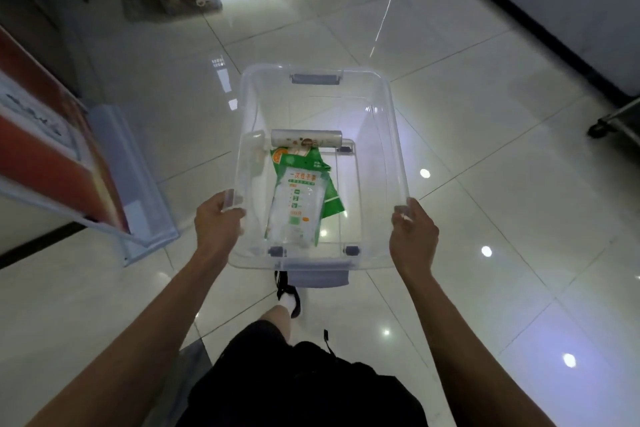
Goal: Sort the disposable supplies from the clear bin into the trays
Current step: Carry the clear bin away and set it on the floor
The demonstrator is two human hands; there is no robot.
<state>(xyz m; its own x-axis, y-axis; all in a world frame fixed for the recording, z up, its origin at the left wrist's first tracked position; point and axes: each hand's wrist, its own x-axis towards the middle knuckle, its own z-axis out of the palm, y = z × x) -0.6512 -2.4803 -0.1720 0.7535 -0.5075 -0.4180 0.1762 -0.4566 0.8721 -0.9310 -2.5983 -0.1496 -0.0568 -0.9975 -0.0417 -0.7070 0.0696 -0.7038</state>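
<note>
**A:** Head view, item one?

**B:** Clear bin (388, 135), lidless, grey handles at near and far ends, held up above the tiled floor (485, 156). Left hand (216, 224) on the left rim, fingers clamped on it; right hand (414, 236) on the right rim, fingers likewise closed on the edge.

**A:** Contents?

**B:** Three lots, all toward the left half of the bin's bottom. A white roll (306, 139) lying crosswise at the far end. A green packet (332, 204) beneath, partly covered. A clear glove pouch (298, 208) with green print on top, reaching toward the near wall.

**A:** Surroundings?

**B:** An orange-and-white board (45, 149) at left, a pale framed panel (138, 191) leaning beside it. Person's dark shorts (304, 385) and one shoe (289, 298) below the bin. No trays can be made out.
</note>
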